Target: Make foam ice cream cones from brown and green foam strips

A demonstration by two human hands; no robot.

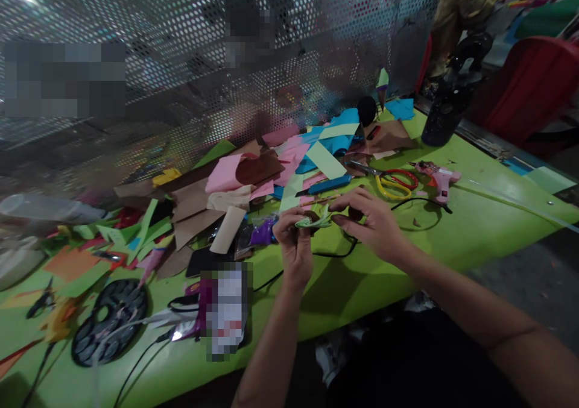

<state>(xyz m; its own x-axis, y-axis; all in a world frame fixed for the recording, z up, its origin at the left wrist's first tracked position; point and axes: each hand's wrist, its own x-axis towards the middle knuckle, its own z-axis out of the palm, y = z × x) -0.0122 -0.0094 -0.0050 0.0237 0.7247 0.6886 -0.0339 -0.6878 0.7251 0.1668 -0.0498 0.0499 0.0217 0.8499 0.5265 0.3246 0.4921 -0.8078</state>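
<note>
My left hand is closed on a curled piece of light green paper, pinched between thumb and fingers above the table. Just to the right, my right hand has its thumb and fingers bent together at the paper's right end. What lies between those fingertips is too small to make out. Behind my hands lie a blue cutter and scissors with red and yellow handles. A pink glue gun rests farther right.
Coloured paper scraps pile along a perforated metal screen. A black bottle stands at the back right. On the left are a black round tray, a yellow glue gun and several cables. The green table's front edge is near me.
</note>
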